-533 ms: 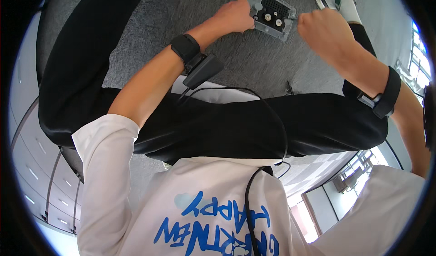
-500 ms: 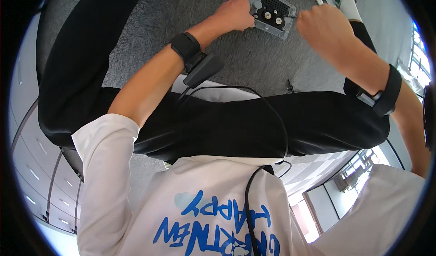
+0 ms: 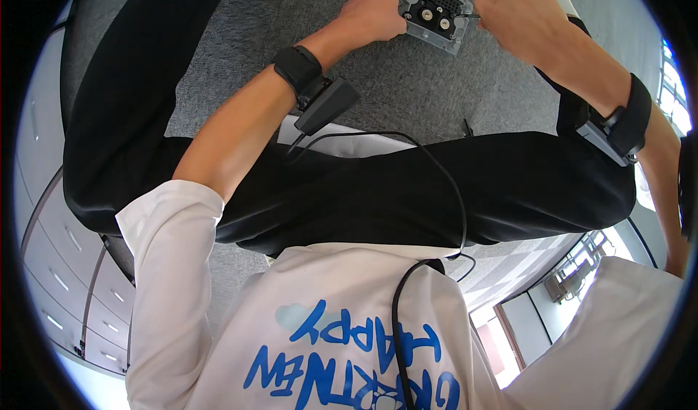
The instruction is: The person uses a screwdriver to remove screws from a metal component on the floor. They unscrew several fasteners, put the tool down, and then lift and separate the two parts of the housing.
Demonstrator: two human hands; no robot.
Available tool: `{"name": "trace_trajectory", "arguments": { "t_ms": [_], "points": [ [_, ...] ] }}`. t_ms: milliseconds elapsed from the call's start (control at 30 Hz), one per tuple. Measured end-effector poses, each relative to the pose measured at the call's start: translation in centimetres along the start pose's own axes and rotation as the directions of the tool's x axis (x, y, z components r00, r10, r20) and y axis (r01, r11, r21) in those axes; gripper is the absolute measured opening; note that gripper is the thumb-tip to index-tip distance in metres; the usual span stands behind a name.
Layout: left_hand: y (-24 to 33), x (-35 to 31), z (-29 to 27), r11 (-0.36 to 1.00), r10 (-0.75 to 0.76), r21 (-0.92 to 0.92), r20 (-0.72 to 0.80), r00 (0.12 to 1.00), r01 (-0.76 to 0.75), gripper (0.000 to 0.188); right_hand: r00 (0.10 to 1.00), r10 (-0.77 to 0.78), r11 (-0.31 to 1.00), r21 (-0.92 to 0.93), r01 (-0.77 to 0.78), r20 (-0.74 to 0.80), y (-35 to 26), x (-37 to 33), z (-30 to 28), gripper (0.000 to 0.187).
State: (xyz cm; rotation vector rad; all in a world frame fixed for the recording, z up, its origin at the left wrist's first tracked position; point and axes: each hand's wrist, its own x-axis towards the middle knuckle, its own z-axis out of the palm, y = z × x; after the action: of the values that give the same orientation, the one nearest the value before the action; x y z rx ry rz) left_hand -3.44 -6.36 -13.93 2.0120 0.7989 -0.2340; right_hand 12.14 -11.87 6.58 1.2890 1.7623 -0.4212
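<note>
Near the top of the head view, a grey metal housing (image 3: 440,41) is tilted above the dark floor. It has a black inset with a grid of small holes and two round silver terminals. My left hand (image 3: 371,11) closes on its left edge, the fingers partly hidden. My right hand (image 3: 520,11) is a fist to the right of the housing. Out of that fist runs a thin dark shaft (image 3: 469,16), pointing left, with its end at the black inset's right side. The handle of this tool is hidden in the fist.
Grey carpet (image 3: 291,39) lies beneath. My black-trousered legs (image 3: 363,199) bend around the work area. A small dark object (image 3: 467,128) lies on the carpet by my right leg. From the device on my left wrist (image 3: 327,106), a black cable (image 3: 440,174) loops over my lap.
The right fist has moved up a little in the picture, and more of the tool's shaft shows. The housing and my left hand have shifted up slightly.
</note>
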Motion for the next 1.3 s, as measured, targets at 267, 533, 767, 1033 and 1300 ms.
{"name": "trace_trajectory", "arguments": {
  "t_ms": [267,533,767,1033,1300],
  "points": [
    [0.6,-0.5,0.3,0.999,0.018,-0.051,-0.006,1.0,-0.018,0.081,0.95,0.282,0.949,0.183,-0.256,-0.134,1.1,-0.4,3.5,0.038],
    [0.4,-1.2,-0.4,0.984,-0.01,-0.175,0.039,0.999,0.017,0.084,0.851,0.385,0.738,0.434,-0.516,0.358,1.1,0.4,-3.4,0.03],
    [0.6,-1.5,-1.5,0.979,-0.028,-0.2,0.099,0.995,0.048,0.084,0.968,0.047,0.913,0.403,0.058,-0.246,4.2,-1.0,-0.1,0.02],
    [0.8,-1.4,-1.2,0.986,-0.044,-0.159,0.061,0.997,0.053,0.075,0.945,-0.109,0.99,-0.123,0.074,-0.308,2.0,-2.2,0.9,0.025],
    [1.7,-1.9,-1.0,0.996,-0.041,-0.08,0.017,0.999,0.043,0.067,0.976,0.047,0.998,-0.02,-0.052,-0.213,1.3,-2.4,1.1,0.015]
  ]
}}
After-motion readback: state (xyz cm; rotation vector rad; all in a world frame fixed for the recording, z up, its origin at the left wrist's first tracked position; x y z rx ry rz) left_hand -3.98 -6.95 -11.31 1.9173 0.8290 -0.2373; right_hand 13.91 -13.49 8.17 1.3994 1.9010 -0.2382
